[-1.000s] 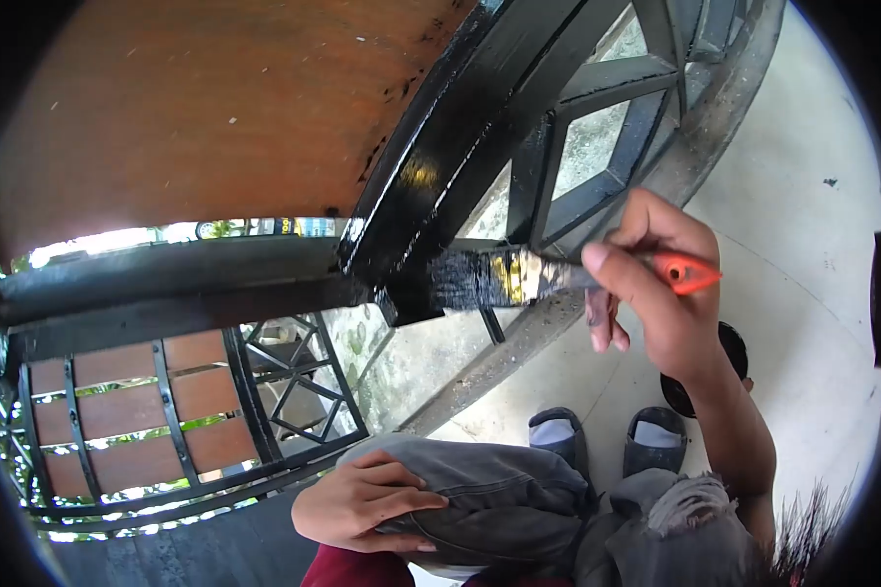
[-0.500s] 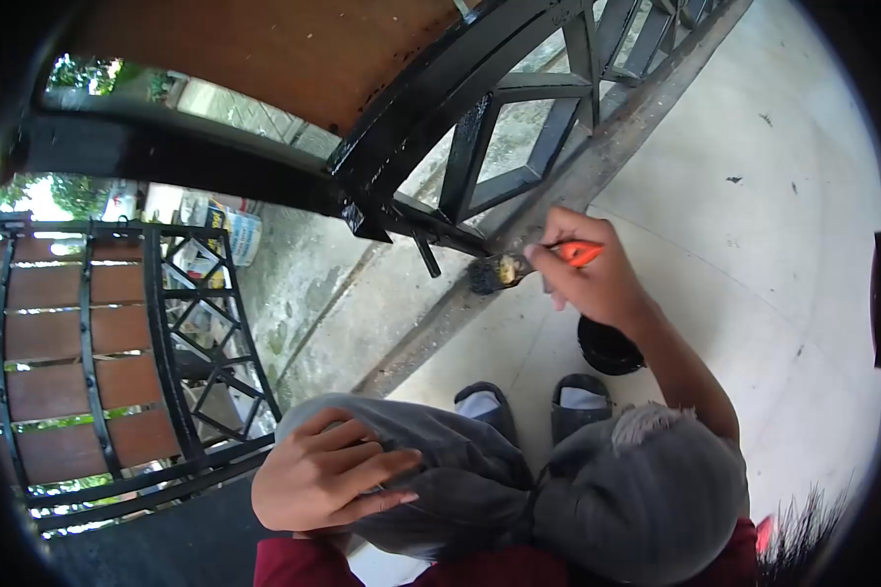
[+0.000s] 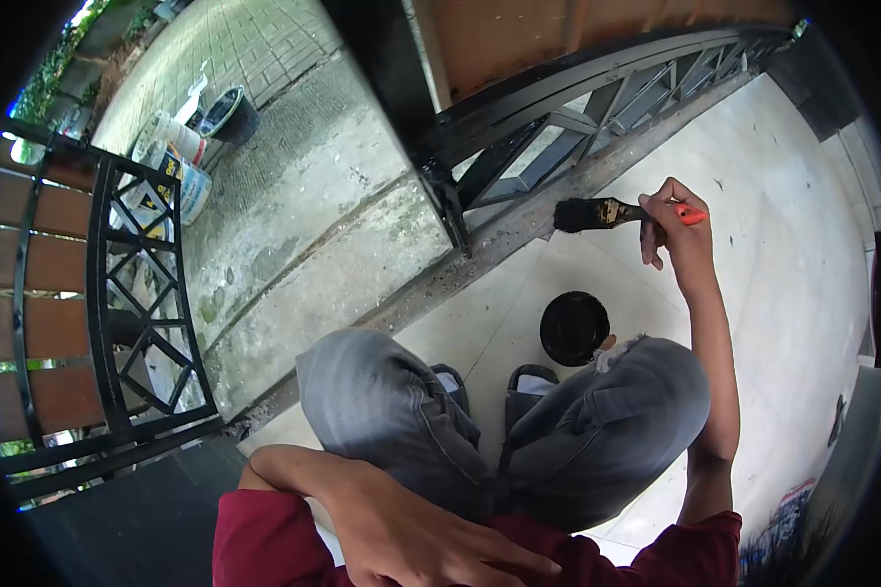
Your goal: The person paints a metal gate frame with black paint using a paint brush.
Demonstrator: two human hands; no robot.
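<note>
My right hand (image 3: 677, 227) is closed round the orange-tipped handle of a paintbrush (image 3: 612, 212). Its black-coated bristles point left, above the floor strip and apart from the metal gate (image 3: 494, 161). That gate has a black lattice lower section, glossy in places, with brown panels above. Below the brush, a round black container (image 3: 574, 329) stands on the pale floor, close to my knee. My left hand (image 3: 411, 538) lies across my lap against the maroon shirt, fingers stretched out and holding nothing; the lower frame edge cuts off part of it.
A second gate leaf (image 3: 98, 293) with brown slats and black lattice stands at left. Behind it are a printed container (image 3: 186, 191), a white bucket (image 3: 178, 137) and a dark bucket (image 3: 230, 115) on concrete. A raised floor strip (image 3: 401, 298) runs diagonally under the gate.
The brush has come away from the gate's lower end and moved right with my right hand. My left hand has shifted from my knee down to my lap. The view has turned.
</note>
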